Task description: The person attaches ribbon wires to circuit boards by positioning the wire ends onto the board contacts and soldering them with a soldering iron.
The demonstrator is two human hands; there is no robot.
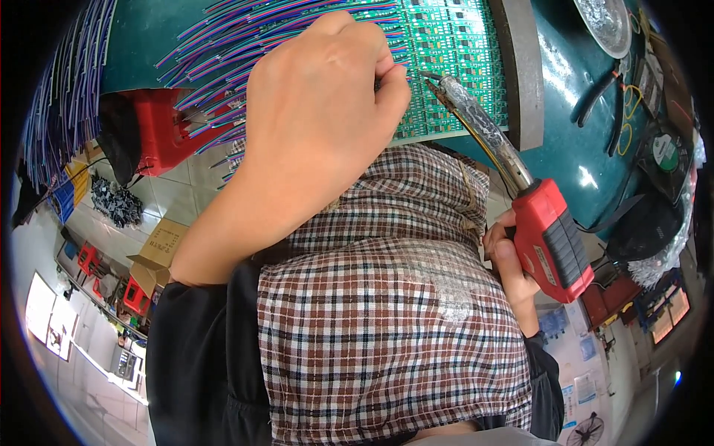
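My left hand [320, 104] is over the left part of a panel of small green circuit boards [465, 67], its thumb and fingers pinched together. Whatever lies between the fingertips is hidden. Thin wires in purple, blue, green and red [223, 56] fan out leftward from the boards, some passing under this hand. In my right hand [512, 264] is a soldering gun [541, 230] with a red and black handle, its long metal barrel slanting up and left. The barrel's dark tip is over the panel, a short way right of my left fingertips.
A grey metal bar [522, 74] borders the panel on the right. Beyond it on the green table [561, 97] are a round metal dish [604, 26] and pliers with black handles [599, 100]. More wires [71, 89] hang at far left, above a red stool [165, 137] and cardboard box [160, 245].
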